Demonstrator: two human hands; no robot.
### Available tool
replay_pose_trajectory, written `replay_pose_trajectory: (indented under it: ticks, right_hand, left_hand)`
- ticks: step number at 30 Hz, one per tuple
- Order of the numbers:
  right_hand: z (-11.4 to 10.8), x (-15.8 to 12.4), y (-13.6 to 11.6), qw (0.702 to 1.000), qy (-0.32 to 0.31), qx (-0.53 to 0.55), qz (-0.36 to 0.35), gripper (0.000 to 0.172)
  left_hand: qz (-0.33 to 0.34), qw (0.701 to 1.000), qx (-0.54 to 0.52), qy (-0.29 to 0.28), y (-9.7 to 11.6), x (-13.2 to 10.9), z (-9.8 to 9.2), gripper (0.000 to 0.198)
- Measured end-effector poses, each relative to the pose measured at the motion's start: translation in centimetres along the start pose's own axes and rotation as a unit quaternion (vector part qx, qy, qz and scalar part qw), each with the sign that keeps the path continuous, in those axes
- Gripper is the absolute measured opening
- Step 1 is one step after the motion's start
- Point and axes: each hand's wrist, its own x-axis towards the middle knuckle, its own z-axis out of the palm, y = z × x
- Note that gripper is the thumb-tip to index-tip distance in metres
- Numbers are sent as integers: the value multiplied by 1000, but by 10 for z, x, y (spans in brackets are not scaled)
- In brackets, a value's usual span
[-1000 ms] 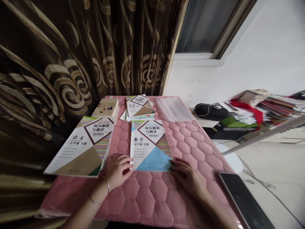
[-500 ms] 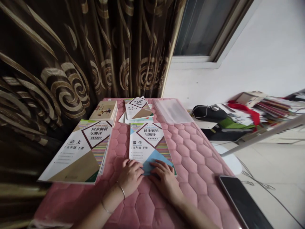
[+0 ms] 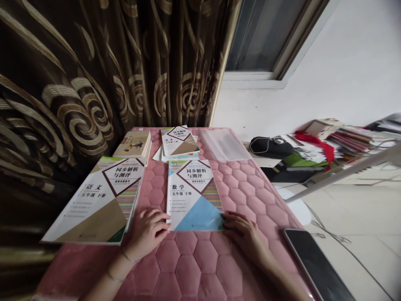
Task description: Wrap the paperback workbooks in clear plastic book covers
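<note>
One head-worn view, facing forward and down over the workbook [image 3: 194, 200], fairly near

Tabletop [image 3: 194, 263] lies open below the blue book [image 3: 196, 200] at centre; book pile [image 3: 94, 205] at left, curtain [image 3: 90, 83] upper left, device [image 3: 316, 263] lower right obstruct.

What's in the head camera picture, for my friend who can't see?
A left hand and a right hand touch opposite side edges of a blue-and-white book on a pink quilted surface. A brown-and-white book lies to its left, a dark-screened device to its right; a patterned curtain hangs behind.
</note>
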Motion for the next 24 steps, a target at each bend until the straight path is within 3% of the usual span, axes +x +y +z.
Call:
replay_pose_trajectory:
  ticks: [7, 12, 17, 21, 24]
  right_hand:
    - [-3, -1, -1, 1000, -2, 9, -18, 14]
    - [-15, 24, -13, 993, -73, -52, -78, 17]
    - [2, 113, -28, 985, -81, -120, -89, 25]
    - [22, 200, -31, 975, -97, -197, -22, 40]
    - [29, 242, -29, 972, -103, -210, 2, 39]
  left_hand:
    - [-21, 1000, -12, 18, 6, 2, -3, 15]
    - [-110, 993, -43, 30, 20, 10, 5, 14]
    - [-195, 979, 41, 48, 22, 21, 24, 13]
    - [-224, 967, 98, 76, 18, 25, 45, 17]
    - [-236, 964, 96, 68, 10, 22, 59, 25]
